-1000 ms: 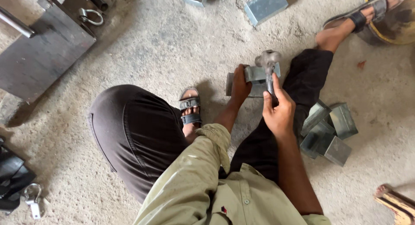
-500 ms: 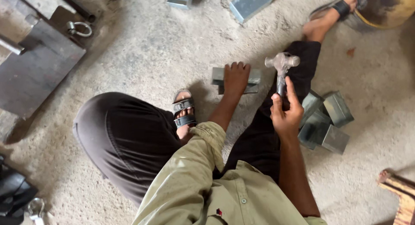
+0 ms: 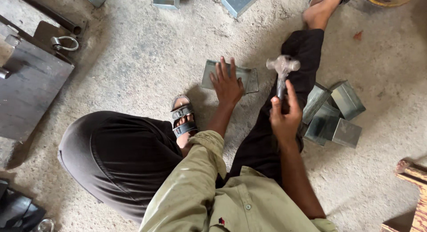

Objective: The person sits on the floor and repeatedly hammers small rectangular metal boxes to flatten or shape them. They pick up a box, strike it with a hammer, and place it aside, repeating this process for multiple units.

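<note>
Left hand flat, fingers spread, pinning metal box on floor between legs. Right hand fist-wrapped round hammer handle, head raised above box. Strike clear of fingers, keep box pressed firm.

The right hand grips the hammer; left of that grip, a sheet-metal box lies under the left hand. Right of it sits a pile of boxes.
</note>
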